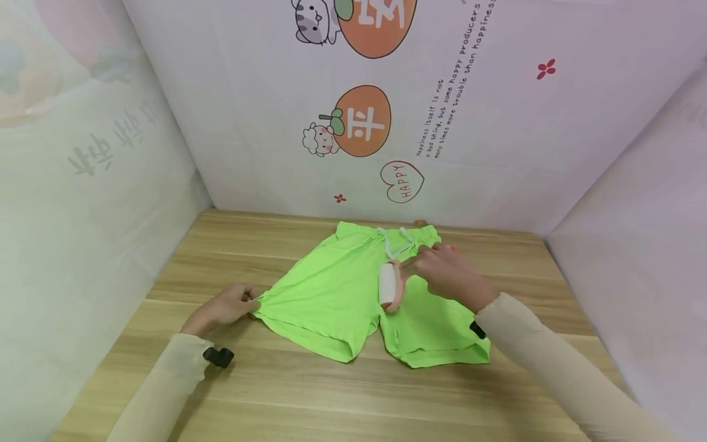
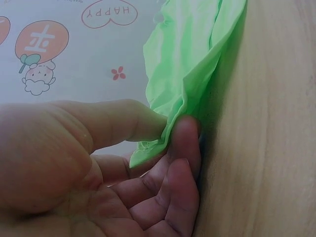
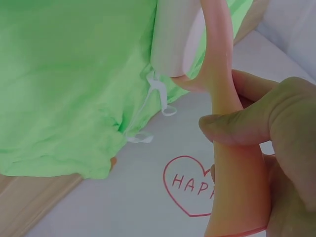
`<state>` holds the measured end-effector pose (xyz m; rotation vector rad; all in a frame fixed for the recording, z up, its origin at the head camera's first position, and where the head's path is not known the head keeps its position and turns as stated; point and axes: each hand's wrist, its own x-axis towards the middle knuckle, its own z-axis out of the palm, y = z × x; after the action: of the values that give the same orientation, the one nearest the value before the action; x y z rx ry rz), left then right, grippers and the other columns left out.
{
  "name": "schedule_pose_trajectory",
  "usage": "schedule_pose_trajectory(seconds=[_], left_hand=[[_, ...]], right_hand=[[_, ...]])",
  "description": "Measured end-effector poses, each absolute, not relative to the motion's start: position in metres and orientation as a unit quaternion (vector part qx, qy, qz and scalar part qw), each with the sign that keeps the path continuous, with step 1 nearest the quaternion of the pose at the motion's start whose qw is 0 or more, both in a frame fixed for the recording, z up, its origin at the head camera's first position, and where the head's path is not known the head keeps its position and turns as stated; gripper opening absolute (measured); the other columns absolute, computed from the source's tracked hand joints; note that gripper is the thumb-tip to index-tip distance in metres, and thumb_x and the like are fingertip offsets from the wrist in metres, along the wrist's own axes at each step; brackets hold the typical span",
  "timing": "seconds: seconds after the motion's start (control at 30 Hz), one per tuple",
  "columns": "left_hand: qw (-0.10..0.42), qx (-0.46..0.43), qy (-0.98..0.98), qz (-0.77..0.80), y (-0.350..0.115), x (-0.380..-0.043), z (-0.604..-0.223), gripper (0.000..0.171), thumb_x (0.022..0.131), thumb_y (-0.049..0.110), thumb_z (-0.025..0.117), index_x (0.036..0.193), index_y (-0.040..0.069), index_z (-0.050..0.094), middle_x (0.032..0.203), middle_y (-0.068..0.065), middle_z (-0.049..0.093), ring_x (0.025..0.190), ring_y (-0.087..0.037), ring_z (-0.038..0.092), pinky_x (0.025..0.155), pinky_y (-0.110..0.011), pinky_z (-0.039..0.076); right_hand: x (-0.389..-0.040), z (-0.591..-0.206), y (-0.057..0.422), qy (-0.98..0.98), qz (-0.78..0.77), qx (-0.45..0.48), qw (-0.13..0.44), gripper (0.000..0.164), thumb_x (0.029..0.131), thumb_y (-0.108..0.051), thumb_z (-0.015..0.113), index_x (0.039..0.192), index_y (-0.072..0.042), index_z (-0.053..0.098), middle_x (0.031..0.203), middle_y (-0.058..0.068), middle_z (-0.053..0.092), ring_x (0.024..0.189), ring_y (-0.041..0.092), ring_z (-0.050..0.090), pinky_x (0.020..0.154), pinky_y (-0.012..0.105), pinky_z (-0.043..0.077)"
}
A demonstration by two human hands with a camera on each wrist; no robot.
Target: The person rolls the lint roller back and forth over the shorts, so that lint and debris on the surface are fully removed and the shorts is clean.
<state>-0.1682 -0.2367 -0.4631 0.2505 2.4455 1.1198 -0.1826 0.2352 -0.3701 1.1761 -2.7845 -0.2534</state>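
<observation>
Wooden table (image 1: 309,393) holds green shorts (image 1: 331,294) between both hands. Left hand (image 1: 223,307) pinches the hem, pulling it flat; right hand (image 1: 447,273) grips a lint roller (image 1: 388,283) on the cloth.

The head view looks forward and down from above the near edge of the wooden table (image 1: 309,393), taking in the whole tabletop, both sleeves and the printed walls (image 1: 497,135) behind. The left wrist view sits very close behind the left hand (image 2: 98,168), facing along the table toward the back wall, with the green shorts (image 2: 192,59) filling its upper middle. The right wrist view is just as close to the right hand (image 3: 266,148), facing past the pink handle of the lint roller (image 3: 222,98) toward the shorts and wall. All three share the shorts and the heart-shaped "HAPPY" sticker (image 1: 402,182).
</observation>
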Motion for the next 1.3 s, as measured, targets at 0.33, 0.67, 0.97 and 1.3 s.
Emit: schedule_pose_trajectory(seconds=[0.33,0.67,0.97,1.3], left_hand=[[0.217,0.090,0.884,0.405,-0.238,-0.169,-0.463,0.012,0.103,0.010,0.058,0.103,-0.001,0.063,0.094,-0.009,0.064,0.080,-0.019,0.054,0.065,-0.026,0.047],[0.216,0.089,0.883,0.407,-0.237,-0.170,-0.462,0.012,0.103,0.010,0.058,0.104,-0.001,0.063,0.095,-0.009,0.065,0.079,-0.019,0.054,0.065,-0.026,0.047],[0.212,0.085,0.884,0.409,-0.238,-0.169,-0.461,0.013,0.103,0.009,0.058,0.106,-0.002,0.063,0.095,-0.010,0.065,0.080,-0.019,0.055,0.064,-0.025,0.048],[0.211,0.090,0.880,0.416,-0.239,-0.168,-0.464,0.012,0.103,0.009,0.058,0.106,-0.002,0.063,0.096,-0.011,0.065,0.082,-0.020,0.056,0.066,-0.026,0.050]], right_hand=[[-0.201,-0.369,0.210,-0.913,-0.079,0.397,0.054,0.060,0.071,0.019,0.076,0.110,-0.026,0.083,0.117,-0.005,0.080,0.098,0.025,0.071,0.082,0.045,0.058],[-0.210,-0.368,0.201,-0.913,-0.068,0.397,0.056,0.061,0.075,0.020,0.074,0.112,-0.028,0.083,0.122,-0.006,0.079,0.097,0.025,0.071,0.073,0.040,0.055],[-0.218,-0.373,0.178,-0.916,-0.050,0.394,0.052,0.062,0.078,0.019,0.074,0.117,-0.028,0.082,0.125,-0.006,0.078,0.104,0.027,0.071,0.077,0.042,0.055],[-0.225,-0.384,0.136,-0.914,-0.059,0.401,0.035,0.060,0.084,0.014,0.074,0.123,-0.031,0.079,0.132,-0.010,0.075,0.108,0.024,0.069,0.084,0.041,0.054]])
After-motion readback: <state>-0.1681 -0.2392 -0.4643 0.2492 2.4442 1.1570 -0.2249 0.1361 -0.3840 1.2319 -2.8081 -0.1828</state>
